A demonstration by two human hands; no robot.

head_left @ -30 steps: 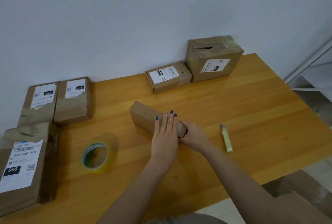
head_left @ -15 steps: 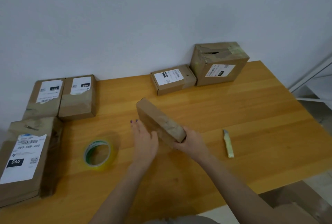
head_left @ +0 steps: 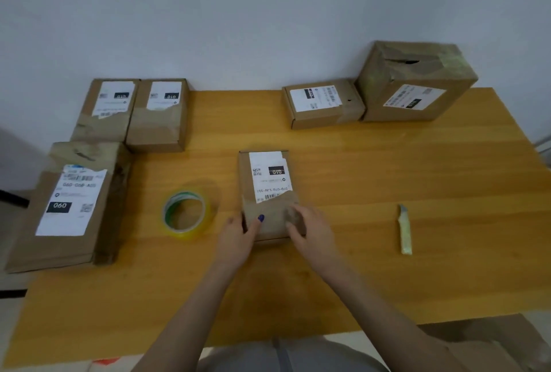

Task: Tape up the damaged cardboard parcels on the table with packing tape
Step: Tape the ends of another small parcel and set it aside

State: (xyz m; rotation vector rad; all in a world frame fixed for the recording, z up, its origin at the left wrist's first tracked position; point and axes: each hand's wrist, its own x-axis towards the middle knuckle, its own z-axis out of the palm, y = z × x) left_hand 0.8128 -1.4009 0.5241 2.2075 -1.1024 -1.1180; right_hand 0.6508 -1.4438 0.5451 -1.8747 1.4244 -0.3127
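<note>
Gripping the near end of the small parcel (head_left: 266, 192), the left hand (head_left: 238, 237) curls round its left edge with the thumb on top, while the right hand (head_left: 310, 230) clasps its right corner, fingers bent over the cardboard. The parcel lies flat, label up, on the wooden table (head_left: 357, 252). Just left of the parcel sits the tape roll (head_left: 186, 213); well to its right lies a small knife (head_left: 405, 230). Beyond the parcel, more boxes line the pale wall (head_left: 268, 13).
</note>
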